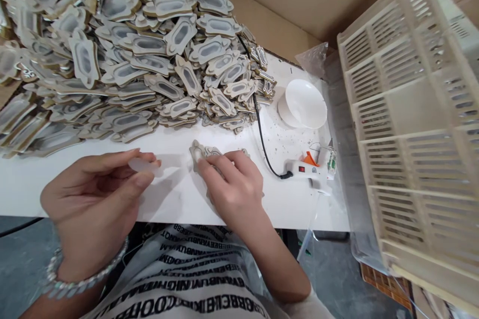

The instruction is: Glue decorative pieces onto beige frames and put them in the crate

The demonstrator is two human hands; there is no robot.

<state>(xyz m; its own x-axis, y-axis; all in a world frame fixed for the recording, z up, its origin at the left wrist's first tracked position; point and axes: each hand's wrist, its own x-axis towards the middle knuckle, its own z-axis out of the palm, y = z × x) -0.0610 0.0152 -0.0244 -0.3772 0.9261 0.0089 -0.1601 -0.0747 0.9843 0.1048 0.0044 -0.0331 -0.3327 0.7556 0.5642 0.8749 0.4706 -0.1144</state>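
My left hand [101,194], a beaded bracelet at its wrist, pinches a small translucent white oval piece [142,165] between thumb and fingers above the white table. To its right, my right hand [234,184] lies palm down over a few grey ornate pieces [198,151] on the table, its fingertips bent onto them. The palm hides most of these pieces, and whether the fingers grip one is unclear.
A large pile of grey framed plates [149,45] fills the back left. At the right are a white bowl [304,104], a white glue gun [309,169] with a black cord, and a cream slatted plastic crate [404,109]. The white table [172,204] ends near my body.
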